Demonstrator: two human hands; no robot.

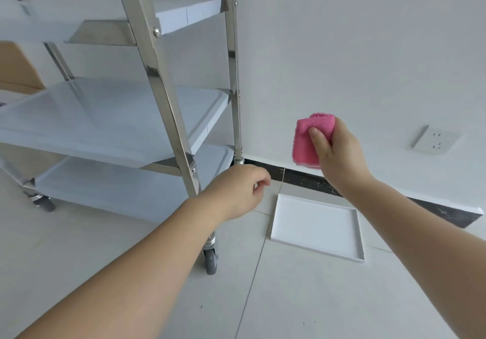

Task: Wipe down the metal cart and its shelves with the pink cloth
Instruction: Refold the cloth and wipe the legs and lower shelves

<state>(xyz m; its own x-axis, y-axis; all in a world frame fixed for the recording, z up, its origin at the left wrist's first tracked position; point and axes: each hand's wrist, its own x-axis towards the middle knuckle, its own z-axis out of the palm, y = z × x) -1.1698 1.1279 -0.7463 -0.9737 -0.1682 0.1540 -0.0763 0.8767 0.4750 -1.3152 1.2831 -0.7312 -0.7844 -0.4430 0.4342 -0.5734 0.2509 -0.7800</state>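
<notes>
Right hand: thumb and fingers curled round folded pink cloth, held in air right of cart, apart from it. Left hand: fingers loosely curled, holding nothing, just right of near cart post. Metal cart left; white tray on floor, near right

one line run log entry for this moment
right hand grips pink cloth, off cart | left hand empty | tray on floor
</notes>
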